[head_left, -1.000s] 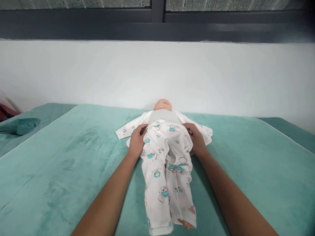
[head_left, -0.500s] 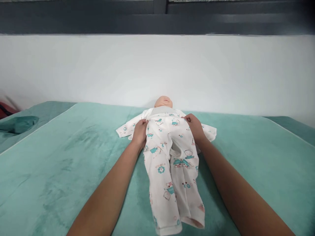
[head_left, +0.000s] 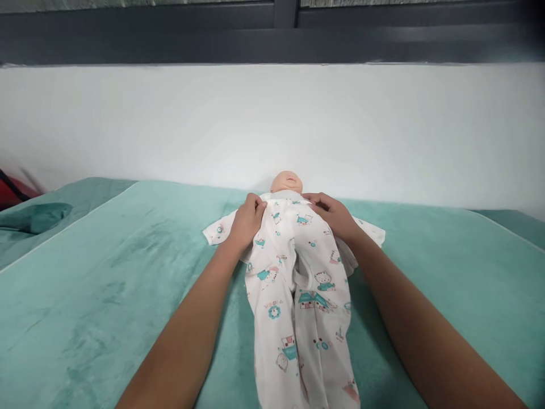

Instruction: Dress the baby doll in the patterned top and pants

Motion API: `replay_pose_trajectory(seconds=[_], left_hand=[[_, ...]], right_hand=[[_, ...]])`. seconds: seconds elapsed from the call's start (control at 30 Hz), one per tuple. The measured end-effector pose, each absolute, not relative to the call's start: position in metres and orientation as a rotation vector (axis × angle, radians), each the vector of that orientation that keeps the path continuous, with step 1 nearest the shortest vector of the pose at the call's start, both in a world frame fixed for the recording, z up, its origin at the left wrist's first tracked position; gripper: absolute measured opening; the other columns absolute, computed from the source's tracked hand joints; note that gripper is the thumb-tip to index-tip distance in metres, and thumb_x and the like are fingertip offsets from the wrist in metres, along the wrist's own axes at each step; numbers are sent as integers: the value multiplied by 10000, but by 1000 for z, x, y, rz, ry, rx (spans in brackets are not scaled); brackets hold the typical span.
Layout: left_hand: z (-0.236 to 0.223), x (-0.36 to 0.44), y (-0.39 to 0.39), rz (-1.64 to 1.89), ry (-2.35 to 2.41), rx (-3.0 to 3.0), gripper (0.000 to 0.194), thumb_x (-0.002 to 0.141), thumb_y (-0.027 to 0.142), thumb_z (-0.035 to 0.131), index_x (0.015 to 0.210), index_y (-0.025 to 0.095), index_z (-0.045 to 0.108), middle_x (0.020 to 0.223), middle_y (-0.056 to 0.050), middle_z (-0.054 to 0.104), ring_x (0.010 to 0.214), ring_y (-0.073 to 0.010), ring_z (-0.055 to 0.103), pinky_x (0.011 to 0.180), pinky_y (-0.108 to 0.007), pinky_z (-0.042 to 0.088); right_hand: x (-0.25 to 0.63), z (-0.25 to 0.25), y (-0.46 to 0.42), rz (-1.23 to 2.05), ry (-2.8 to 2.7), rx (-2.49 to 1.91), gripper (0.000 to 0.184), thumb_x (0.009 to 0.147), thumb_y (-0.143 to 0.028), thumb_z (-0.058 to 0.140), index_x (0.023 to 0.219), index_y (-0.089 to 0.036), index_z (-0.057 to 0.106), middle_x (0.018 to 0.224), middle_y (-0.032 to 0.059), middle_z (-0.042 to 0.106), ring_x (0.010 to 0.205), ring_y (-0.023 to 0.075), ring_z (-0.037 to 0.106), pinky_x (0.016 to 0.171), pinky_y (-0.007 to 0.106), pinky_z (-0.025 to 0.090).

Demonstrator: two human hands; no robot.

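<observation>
A green cover is spread beneath everything. On it, the printed trousers are drawn up to the chest of a doll laid on its back, with the legs cut off by the lower edge of the view. A white top is partly hidden under them, its sleeves spread outward. One side of the waistband is pinched by the curled left hand; the other is gripped between bent fingers of the right hand.
</observation>
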State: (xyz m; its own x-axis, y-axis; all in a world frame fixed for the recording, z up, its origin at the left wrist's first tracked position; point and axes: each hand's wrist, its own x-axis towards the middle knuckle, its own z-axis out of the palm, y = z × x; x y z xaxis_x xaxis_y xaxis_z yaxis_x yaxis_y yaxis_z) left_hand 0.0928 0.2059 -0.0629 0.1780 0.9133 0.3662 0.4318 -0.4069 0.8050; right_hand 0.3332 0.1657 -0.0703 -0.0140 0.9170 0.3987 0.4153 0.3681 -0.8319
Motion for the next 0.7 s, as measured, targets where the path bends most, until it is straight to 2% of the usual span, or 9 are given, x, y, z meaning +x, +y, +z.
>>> replay_pose_trajectory(seconds=[0.1, 0.2, 0.33, 0.47, 0.6, 0.7], left_hand=[[-62, 99, 222, 1224, 1374, 1896, 94, 889, 284, 508, 814, 236, 476, 691, -2, 524, 704, -212, 508, 759, -315, 388], [-64, 103, 235, 1210, 1461, 1802, 111, 876, 250, 526, 780, 233, 473, 706, -12, 533, 726, -219, 515, 767, -315, 382], [-68, 106, 241, 1187, 1462, 1736, 150, 830, 236, 588, 705, 228, 505, 695, -11, 558, 736, -216, 517, 773, -312, 375], [-73, 108, 234, 1255, 1330, 1815, 140, 814, 205, 588, 675, 215, 592, 758, -31, 613, 785, -212, 539, 815, -313, 385], [-76, 104, 222, 1294, 1239, 1900, 175, 797, 132, 554, 790, 217, 707, 838, -51, 594, 849, -214, 542, 880, -315, 396], [-77, 97, 211, 1289, 1196, 1912, 238, 773, 106, 549, 879, 227, 724, 876, -51, 600, 884, -219, 553, 901, -318, 401]], right_hand=[[333, -68, 177, 415, -1616, -1424, 238, 864, -473, 552, 839, -243, 606, 952, 25, 703, 850, 215, 599, 791, 357, 427], [333, -68, 191, 231, -1594, -1642, 217, 868, -437, 527, 790, -239, 569, 734, 6, 641, 694, 191, 536, 705, 333, 380], [334, -76, 200, 249, -1482, -1648, 175, 834, -394, 561, 757, -238, 541, 788, 10, 651, 743, 198, 550, 711, 332, 385], [332, -89, 193, 387, -1431, -1427, 90, 821, -316, 554, 857, -242, 591, 933, 29, 683, 843, 205, 599, 768, 342, 443], [331, -96, 178, 255, -1538, -1287, 182, 851, -267, 478, 978, -253, 609, 1096, 57, 636, 1022, 225, 570, 906, 375, 437], [330, -96, 165, 134, -1574, -1281, 180, 837, -266, 489, 972, -249, 607, 1090, 76, 600, 1039, 239, 546, 919, 387, 428]])
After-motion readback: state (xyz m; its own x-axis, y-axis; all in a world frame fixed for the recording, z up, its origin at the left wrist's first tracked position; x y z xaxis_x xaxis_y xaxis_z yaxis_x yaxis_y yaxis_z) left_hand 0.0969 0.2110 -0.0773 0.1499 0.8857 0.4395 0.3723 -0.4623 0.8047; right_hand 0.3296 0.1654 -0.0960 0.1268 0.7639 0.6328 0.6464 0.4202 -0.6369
